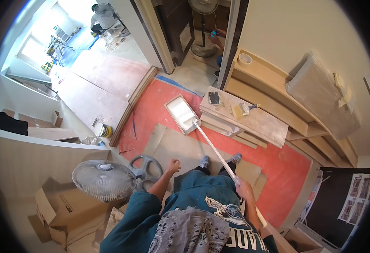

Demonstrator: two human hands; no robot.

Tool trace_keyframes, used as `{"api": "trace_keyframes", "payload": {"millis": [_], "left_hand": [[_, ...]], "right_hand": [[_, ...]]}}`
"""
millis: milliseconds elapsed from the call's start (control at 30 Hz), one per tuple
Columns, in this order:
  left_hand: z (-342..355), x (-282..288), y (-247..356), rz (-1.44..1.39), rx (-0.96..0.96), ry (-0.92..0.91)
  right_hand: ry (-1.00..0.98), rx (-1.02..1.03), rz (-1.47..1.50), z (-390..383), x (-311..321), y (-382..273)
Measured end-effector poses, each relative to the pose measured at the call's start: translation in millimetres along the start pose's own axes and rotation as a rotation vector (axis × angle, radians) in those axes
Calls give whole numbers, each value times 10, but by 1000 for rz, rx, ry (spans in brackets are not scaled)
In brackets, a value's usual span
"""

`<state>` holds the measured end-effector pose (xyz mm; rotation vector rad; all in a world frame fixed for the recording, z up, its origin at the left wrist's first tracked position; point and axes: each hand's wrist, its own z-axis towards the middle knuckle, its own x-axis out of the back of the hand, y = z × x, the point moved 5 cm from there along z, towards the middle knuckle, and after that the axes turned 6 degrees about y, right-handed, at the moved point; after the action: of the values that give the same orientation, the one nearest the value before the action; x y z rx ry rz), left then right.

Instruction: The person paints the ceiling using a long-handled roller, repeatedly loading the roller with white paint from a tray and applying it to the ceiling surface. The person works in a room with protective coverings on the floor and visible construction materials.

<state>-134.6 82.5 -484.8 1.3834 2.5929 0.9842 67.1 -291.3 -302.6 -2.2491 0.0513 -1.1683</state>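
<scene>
My right hand (244,189) is wrapped round a long pale pole (216,151). At its far end, a paint roller (191,122) rests in the near end of a rectangular paint tray (168,105) with white paint inside. My left hand (173,165) hangs free, holding nothing, its fingers loosely bent and slightly apart. Beside it stands a grey fan (105,180) with a ring-shaped base (146,162). Right of the tray, a stack of boards (269,128) bears a wide brush (247,109) and a dark flat tool (214,98).
Red sheeting (155,95) and tan board (168,143) cover the floor around my feet. Stacked panels (96,88) and a paint bucket (105,130) lie left; a cardboard box (73,215) stands near left. Shelving (273,90) lines the right. Another person's hands (216,38) show in the doorway.
</scene>
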Motion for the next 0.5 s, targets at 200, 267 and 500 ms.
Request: {"api": "trace_keyframes", "payload": {"millis": [200,267,500], "left_hand": [[52,49,-117,-72,18,25],[76,64,-125,-135,-2,22],[-2,-66,-24,-109,-50,56]], "right_hand": [[-83,-14,-29,159,54,-113],[-87,-10,-13,-67,111,-6],[-49,-41,-62,168,123,-200]]}}
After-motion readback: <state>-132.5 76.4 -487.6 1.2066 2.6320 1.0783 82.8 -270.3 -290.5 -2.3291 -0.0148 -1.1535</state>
